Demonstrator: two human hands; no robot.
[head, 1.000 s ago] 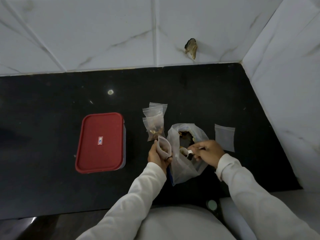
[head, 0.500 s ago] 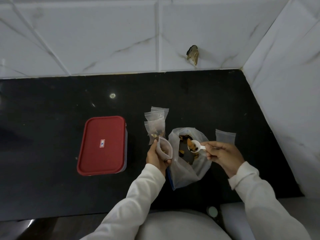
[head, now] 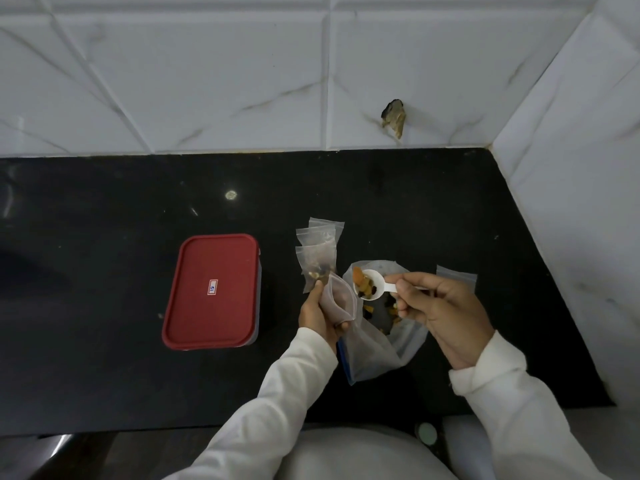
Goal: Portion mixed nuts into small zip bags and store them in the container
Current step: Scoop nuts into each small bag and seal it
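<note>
My left hand (head: 318,315) holds a small clear zip bag (head: 341,299) with its mouth spread open. My right hand (head: 440,306) grips the handle of a white scoop (head: 370,285) loaded with mixed nuts and dried fruit, hovering just right of that bag's mouth. Below the scoop lies the large clear bag of mixed nuts (head: 377,344), open at the top. A short stack of filled small zip bags (head: 317,254) lies behind my left hand. The container (head: 212,291), shut with a red lid, sits to the left on the black counter (head: 104,375).
One empty small zip bag (head: 459,275) lies flat behind my right hand. White tiled walls close off the back and the right side, with a chipped hole (head: 394,117) in the back wall. The counter's front edge runs close to my body.
My right hand has lifted the scoop out of the large bag, now loaded with nuts, and carried it left toward the open small bag. My left hand has kept its hold.
</note>
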